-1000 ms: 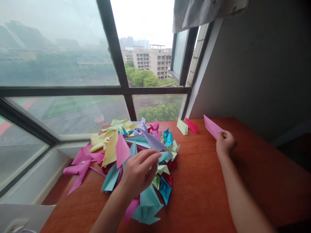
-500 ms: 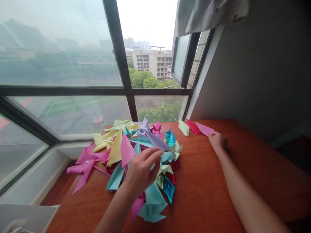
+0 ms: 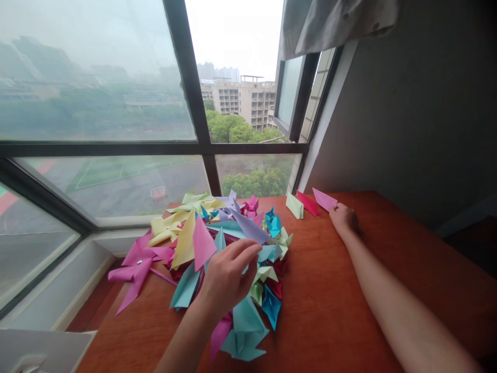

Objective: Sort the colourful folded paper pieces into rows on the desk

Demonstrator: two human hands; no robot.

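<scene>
A pink paper airplane (image 3: 323, 198) lies at the far right of the table, its near end pinched in the fingers of my right hand (image 3: 343, 217). Beside it, to the left, are a red paper airplane (image 3: 308, 203) and a pale green paper airplane (image 3: 295, 206), in a row. Above a heap of folded paper hovers my left hand (image 3: 229, 272), fingers loosely bent with a gap to the thumb, nothing visible in it. Around it are a pink folded paper (image 3: 203, 243), a yellow one (image 3: 185, 242), a lavender one (image 3: 248, 224) and a teal one (image 3: 244, 331).
The reddish-brown wooden table (image 3: 310, 305) reaches to the window frame (image 3: 248, 148). A magenta paper pinwheel (image 3: 135, 269) hangs partly over its left edge. A blue folded paper (image 3: 272, 305) sits at the heap's near right. A grey curtain (image 3: 330, 23) hangs above the window.
My right hand has shifted slightly left and away from me, bringing the pink paper airplane closer to the red one. My left hand has stayed almost in place over the heap.
</scene>
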